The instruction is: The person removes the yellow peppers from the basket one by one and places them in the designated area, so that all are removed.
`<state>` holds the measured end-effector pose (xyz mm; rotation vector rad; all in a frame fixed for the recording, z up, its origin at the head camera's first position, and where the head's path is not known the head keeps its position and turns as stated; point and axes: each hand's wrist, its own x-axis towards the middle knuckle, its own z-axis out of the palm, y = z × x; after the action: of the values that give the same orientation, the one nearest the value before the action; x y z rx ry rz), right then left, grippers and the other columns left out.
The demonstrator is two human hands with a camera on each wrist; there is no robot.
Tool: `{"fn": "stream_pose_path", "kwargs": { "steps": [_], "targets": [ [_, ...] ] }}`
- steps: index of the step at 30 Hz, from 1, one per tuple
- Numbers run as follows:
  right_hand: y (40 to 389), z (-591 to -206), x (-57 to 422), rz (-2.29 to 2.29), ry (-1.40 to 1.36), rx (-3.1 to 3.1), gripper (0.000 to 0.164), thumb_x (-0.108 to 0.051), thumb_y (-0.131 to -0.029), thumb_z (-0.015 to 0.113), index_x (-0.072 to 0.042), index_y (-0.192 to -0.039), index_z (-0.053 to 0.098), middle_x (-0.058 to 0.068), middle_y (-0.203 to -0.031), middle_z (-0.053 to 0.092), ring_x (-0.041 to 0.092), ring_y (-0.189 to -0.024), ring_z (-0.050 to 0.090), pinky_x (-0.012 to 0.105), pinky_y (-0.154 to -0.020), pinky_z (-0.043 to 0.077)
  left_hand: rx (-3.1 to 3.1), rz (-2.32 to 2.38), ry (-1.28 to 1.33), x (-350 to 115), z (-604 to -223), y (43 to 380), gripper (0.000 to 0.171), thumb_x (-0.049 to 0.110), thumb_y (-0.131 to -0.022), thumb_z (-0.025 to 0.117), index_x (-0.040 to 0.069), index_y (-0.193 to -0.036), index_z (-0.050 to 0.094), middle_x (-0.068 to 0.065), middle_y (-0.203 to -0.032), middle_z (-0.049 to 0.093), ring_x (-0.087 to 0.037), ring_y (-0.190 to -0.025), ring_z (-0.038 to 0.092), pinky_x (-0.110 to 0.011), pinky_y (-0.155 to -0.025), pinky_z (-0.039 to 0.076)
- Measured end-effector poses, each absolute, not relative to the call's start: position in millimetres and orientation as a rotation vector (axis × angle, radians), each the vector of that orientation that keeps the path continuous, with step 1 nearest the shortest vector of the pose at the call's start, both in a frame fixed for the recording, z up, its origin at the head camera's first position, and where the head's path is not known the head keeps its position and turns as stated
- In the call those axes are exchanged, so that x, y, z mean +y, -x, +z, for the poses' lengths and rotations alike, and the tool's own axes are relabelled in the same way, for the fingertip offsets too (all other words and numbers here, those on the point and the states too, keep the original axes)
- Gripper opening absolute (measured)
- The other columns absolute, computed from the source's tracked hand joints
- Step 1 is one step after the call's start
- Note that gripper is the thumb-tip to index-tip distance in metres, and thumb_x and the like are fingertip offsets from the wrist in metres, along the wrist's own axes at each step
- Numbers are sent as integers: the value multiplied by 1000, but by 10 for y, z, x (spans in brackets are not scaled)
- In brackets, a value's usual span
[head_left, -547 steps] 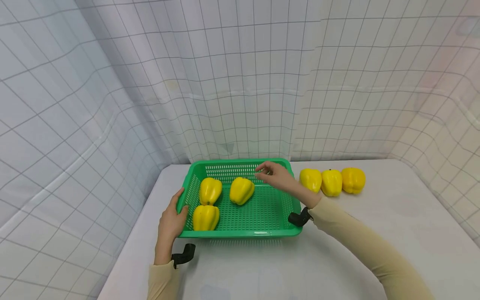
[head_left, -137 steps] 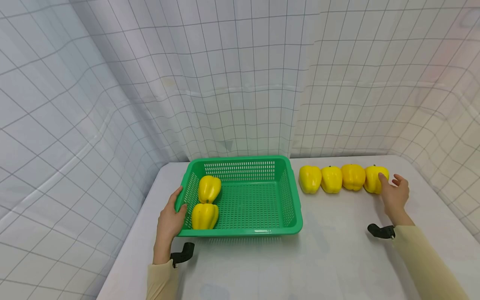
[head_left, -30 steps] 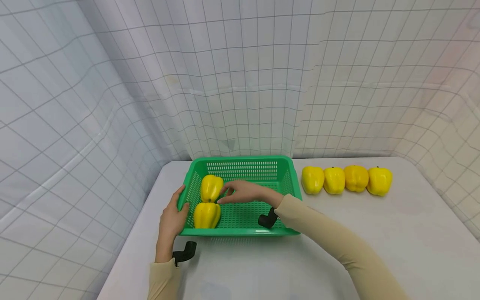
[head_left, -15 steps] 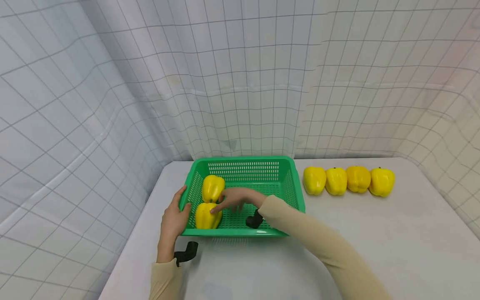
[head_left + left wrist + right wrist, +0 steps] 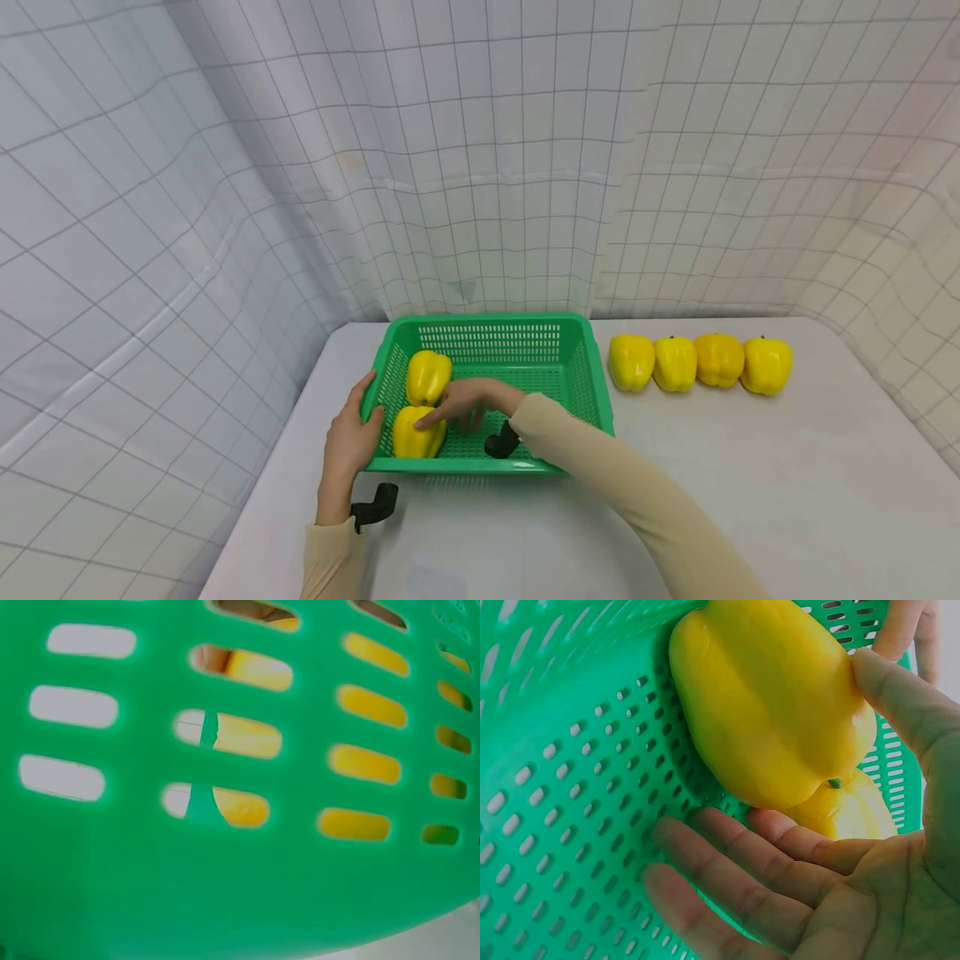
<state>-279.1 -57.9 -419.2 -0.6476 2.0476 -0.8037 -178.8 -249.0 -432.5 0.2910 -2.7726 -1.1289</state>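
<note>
Left hand (image 5: 352, 437) clamped on the left wall of the green basket (image 5: 487, 319), thumb inside, fingers outside; probably to keep it from sliding. Far pepper (image 5: 429, 372) and near pepper (image 5: 408, 442) sit end to end inside along that wall. Right hand (image 5: 471, 395) reaches in: thumb seems against near pepper, fingers apart, loosely extended, not closed on it. Right of basket: four yellow peppers (image 5: 675, 365), lined up on table (image 5: 750, 483), likely for tidiness.
</note>
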Motion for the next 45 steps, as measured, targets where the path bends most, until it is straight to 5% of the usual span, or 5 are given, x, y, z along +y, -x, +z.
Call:
{"fn": "stream_pose_path", "kwargs": {
  "steps": [25,45],
  "targets": [
    [2824,-4254,-554,-799,591,2046,62,-54,-80,68,-8,-119,52,6,-110,55,27,-91,58,43,-79,48,-2771,-1122,-277,-2473,-4309,1802,55,18,-99,47,19,-150,29,-30,-119,55,-25,-58,49,-34,-51,37],
    [2902,-4262,-408,-1025,614,1866,35,-38,-80,72,-4,-85,69,11,-92,68,29,-90,64,41,-80,51,-2762,-1131,-294,-2490,-4322,1801,55,17,-98,48,19,-150,29,-30,-123,53,-25,-59,49,-34,-51,36]
  ]
}}
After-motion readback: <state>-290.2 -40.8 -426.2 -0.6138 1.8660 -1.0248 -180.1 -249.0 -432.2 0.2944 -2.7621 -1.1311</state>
